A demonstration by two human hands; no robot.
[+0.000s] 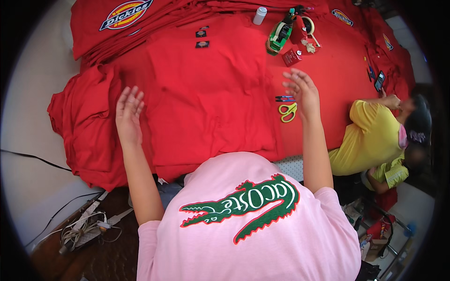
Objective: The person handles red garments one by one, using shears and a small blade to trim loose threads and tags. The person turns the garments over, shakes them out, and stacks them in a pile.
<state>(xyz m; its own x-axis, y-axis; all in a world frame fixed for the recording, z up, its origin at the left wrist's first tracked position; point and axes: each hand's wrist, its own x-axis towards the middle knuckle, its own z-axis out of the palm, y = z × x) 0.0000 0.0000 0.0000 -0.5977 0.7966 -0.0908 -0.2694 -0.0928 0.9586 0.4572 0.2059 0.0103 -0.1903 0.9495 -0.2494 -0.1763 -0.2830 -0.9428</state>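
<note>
A stack of flat red garments (211, 103) lies in front of me, with small dark labels (201, 39) near its far edge. My left hand (129, 116) hovers by the left side of the stack, fingers stretched out and holding nothing. Past the right side of the stack, my right hand (304, 96) is raised with its fingers loosely apart and nothing in them. Yellow-handled scissors (287, 112) lie just left of my right wrist. Beside them are thin blue-and-black tools (284, 99), partly hidden by that hand.
A rumpled red garment pile (86, 119) sits at the left; more red garments (117, 28) with patches lie at the back. A green tape dispenser (280, 37), white bottle (259, 16) and red box (292, 55) stand far right. A person in yellow (370, 136) works at the right with a phone (379, 81).
</note>
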